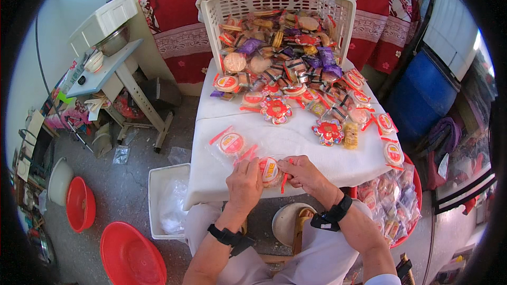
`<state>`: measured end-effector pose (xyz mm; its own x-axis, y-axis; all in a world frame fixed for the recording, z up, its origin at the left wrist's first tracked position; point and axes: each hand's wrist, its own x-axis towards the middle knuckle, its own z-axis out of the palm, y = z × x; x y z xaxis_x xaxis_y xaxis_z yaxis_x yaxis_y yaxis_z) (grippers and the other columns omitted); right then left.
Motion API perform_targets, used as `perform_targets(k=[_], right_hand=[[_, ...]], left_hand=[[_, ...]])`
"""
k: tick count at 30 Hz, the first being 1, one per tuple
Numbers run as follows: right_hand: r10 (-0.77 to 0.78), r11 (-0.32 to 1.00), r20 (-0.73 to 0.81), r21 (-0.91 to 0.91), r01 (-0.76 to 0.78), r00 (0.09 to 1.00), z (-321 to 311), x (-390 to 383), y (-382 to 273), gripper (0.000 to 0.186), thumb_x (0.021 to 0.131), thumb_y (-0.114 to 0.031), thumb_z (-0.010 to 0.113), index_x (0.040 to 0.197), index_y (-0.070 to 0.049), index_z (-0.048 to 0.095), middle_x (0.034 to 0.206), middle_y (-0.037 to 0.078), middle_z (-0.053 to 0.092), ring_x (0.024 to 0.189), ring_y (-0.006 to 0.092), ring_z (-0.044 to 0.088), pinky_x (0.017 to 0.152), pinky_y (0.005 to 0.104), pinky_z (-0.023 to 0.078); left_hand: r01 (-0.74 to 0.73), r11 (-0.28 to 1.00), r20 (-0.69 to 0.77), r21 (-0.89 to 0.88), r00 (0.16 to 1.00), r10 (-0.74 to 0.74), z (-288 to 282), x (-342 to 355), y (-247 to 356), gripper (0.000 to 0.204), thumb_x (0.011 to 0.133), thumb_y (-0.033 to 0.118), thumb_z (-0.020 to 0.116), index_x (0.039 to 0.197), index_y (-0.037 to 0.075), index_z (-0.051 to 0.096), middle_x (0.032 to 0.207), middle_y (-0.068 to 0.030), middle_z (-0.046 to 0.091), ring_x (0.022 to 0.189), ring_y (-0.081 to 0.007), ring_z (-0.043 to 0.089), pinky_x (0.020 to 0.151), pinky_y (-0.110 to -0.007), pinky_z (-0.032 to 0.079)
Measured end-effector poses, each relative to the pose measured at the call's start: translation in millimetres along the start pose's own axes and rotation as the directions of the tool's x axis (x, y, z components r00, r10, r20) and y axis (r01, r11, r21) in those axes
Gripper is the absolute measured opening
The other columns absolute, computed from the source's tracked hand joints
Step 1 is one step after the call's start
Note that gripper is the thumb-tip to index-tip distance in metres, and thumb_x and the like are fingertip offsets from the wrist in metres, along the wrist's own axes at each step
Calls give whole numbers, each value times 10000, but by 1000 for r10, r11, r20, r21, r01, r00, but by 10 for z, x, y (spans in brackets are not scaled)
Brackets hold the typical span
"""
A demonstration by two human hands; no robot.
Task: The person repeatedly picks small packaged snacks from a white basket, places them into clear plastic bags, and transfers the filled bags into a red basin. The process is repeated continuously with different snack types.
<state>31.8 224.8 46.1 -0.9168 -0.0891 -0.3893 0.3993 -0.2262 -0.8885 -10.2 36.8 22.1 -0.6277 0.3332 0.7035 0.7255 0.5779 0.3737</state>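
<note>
Over the near edge of the white-covered table (pixel 317 161), a clear packet of a round biscuit (pixel 269 170) with a red and yellow label is held between my hands. My left hand (pixel 244 184) grips its left side, with fingers closed. Its right side, by a red strip, is pinched in my right hand (pixel 306 175). Just beyond my left hand lies another clear biscuit packet (pixel 231 143) with red ends. Farther back, wrapped biscuits and snacks spill out of a tipped white plastic basket (pixel 210 26). Two red flower-shaped items (pixel 275 110) lie in front of the pile.
Below the table's right side stands a red tub (pixel 417 200) of filled bags. A white bin (pixel 154 200) with clear plastic is at the left. Red basins (pixel 132 256) sit on the floor. A blue barrel (pixel 422 87) stands right, a small table (pixel 108 68) left.
</note>
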Motion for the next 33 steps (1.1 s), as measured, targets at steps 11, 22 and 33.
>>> perform_targets(k=[11,22,33], right_hand=[[-51,980,-48,192,60,998,87,208,65,200,947,-259,629,882,-69,628,658,-40,522,498,36,422,416,196,290],[-9,996,16,91,7,1000,173,450,71,117,904,-123,598,821,-47,629,641,-23,549,495,58,449,435,199,337],[-767,460,-257,-859,224,588,-28,471,25,262,829,-255,689,859,3,658,778,150,677,737,310,661,675,395,525]], left_hand=[[-4,989,-55,-146,998,-4,-50,35,37,236,784,-1,641,1018,24,653,793,-109,568,710,-304,608,589,-398,497],[-54,984,-11,-170,999,53,-17,-12,98,215,791,-6,669,1005,13,663,829,-119,598,710,-308,623,603,-386,501],[-50,997,391,-51,918,66,-92,-158,-19,448,746,269,772,1073,-2,631,958,-127,596,843,-308,626,659,-394,528]])
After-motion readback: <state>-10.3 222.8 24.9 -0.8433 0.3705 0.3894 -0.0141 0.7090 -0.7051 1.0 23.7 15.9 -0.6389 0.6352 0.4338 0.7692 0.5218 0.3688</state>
